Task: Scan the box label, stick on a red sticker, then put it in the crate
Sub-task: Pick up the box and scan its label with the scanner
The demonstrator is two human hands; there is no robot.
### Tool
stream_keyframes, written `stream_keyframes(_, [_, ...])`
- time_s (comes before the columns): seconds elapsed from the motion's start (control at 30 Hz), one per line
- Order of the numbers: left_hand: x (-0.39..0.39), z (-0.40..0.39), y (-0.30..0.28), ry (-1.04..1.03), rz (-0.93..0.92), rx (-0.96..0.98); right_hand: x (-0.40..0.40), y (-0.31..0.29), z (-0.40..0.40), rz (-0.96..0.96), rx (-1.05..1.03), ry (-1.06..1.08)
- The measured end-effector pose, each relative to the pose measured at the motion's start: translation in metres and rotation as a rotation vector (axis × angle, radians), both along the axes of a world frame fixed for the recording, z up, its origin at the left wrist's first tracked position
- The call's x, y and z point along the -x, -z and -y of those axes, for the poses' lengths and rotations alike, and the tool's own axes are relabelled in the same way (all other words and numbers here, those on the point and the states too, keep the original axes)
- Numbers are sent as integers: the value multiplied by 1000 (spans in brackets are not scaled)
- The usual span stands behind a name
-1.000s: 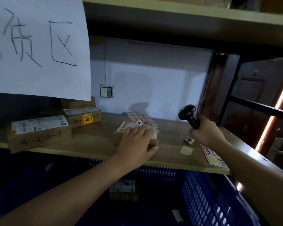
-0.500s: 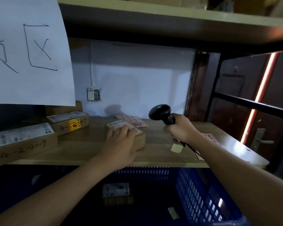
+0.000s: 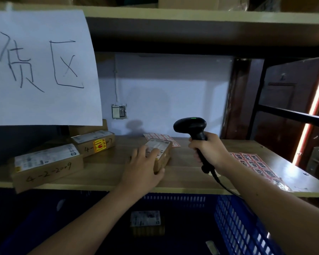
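Note:
A small cardboard box (image 3: 162,153) with a white label on top lies on the wooden shelf (image 3: 182,168). My left hand (image 3: 142,166) rests on its near end, fingers over the label and thumb at its side. My right hand (image 3: 210,153) grips a black barcode scanner (image 3: 191,126) upright, to the right of the box, its head turned left and a green light on top. A sheet of red stickers (image 3: 254,164) lies on the shelf to the right. A blue crate (image 3: 238,229) stands below the shelf edge.
Two labelled boxes (image 3: 46,166) (image 3: 94,142) sit at the shelf's left; the farther one carries a yellow-red sticker. Another sticker sheet (image 3: 160,138) lies behind the held box. One labelled box (image 3: 145,223) lies in the crate. A large paper sign (image 3: 41,70) hangs upper left.
My right hand has lifted the scanner off the shelf's right part and brought it left beside the box. My left hand stayed on the box.

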State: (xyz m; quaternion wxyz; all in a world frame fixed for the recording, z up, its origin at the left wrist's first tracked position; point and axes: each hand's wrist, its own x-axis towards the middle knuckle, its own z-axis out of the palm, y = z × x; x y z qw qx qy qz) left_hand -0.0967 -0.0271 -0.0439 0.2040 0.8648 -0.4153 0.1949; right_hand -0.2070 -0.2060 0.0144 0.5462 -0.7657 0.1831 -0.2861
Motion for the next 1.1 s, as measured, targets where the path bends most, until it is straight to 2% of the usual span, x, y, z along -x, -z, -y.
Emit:
stream_keyframes(0.1, [-1,-4,3,71,83,74,-2,4,0,-14,-9,7])
stream_keyframes(0.23, [-9,-4,4,155,472,96,-1,8,-1,-4,-44,16])
stream_keyframes(0.37, [-28,-4,0,267,713,73,6,6,1,27,-86,22])
stream_keyframes(0.53, [-40,2,-13,287,924,64,15,0,-3,177,-280,20])
stream_keyframes(0.73, [-43,15,-14,259,908,165,20,-17,-27,343,-548,-65])
stream_keyframes(0.93, [-49,24,0,246,897,267,21,-22,-60,375,-679,-120])
stream_keyframes(1.1, [-49,32,1,254,911,314,19,-21,-66,339,-667,-64])
